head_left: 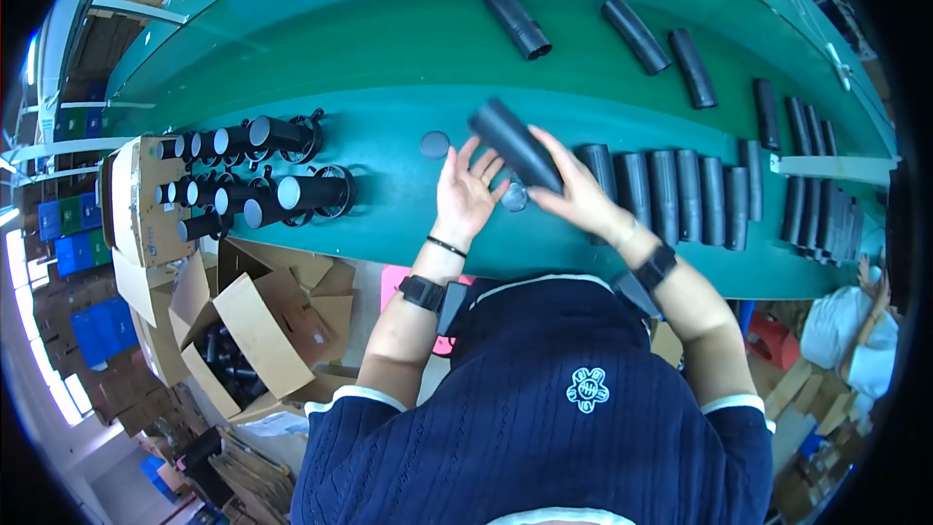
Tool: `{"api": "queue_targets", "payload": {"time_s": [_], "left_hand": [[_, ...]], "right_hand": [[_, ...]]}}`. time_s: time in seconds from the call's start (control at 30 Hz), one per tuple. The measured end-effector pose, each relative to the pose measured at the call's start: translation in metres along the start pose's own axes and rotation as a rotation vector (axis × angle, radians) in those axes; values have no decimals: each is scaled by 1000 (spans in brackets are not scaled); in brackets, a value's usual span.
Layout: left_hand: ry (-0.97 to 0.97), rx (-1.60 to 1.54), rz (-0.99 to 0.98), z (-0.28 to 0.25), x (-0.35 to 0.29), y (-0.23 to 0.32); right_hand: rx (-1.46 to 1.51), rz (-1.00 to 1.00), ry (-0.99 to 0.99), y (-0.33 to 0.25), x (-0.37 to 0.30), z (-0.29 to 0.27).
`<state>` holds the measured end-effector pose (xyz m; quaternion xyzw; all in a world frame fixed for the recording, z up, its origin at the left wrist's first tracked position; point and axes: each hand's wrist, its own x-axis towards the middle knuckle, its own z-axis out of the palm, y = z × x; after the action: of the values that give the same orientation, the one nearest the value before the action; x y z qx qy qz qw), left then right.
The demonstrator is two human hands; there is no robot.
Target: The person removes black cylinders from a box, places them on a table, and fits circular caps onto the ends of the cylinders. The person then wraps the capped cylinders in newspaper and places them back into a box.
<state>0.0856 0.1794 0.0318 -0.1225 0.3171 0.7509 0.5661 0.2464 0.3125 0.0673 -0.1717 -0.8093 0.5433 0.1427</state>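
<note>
A black cylindrical tube (515,144) is gripped near its lower end by my right hand (573,187), tilted with its far end up and to the left. My left hand (466,192) lies palm up beside the tube, fingers spread and holding nothing. Below the tube, between my hands, a shiny round disc (515,197) rests on the green table (389,204). A dark round cap (434,144) lies just beyond my left fingertips. To the right of my right hand stands a row of similar black tubes (664,196).
On the left of the table lie rows of black cylinders with ring-shaped ends (316,192). More tubes (637,35) are on the far green surface. Open cardboard boxes (258,331) stand at the lower left, one with black parts inside. Another person's arm (865,326) shows at far right.
</note>
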Motion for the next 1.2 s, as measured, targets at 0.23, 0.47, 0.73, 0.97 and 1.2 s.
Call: {"api": "queue_targets", "payload": {"time_s": [0.23,0.47,0.73,0.97,1.2], "left_hand": [[-64,317,-101,-18,-21,-29],[93,322,-99,-37,-42,-34],[-245,511,-156,-2,4,-52],[-210,929,-117,41,74,-119],[-457,996,66,45,15,-81]], "right_hand": [[-297,219,45,28,208,36],[-483,315,-34,71,282,79],[-350,502,146,77,77,-111],[-495,334,254,46,-59,-46],[395,431,459,11,-79,-48]]}}
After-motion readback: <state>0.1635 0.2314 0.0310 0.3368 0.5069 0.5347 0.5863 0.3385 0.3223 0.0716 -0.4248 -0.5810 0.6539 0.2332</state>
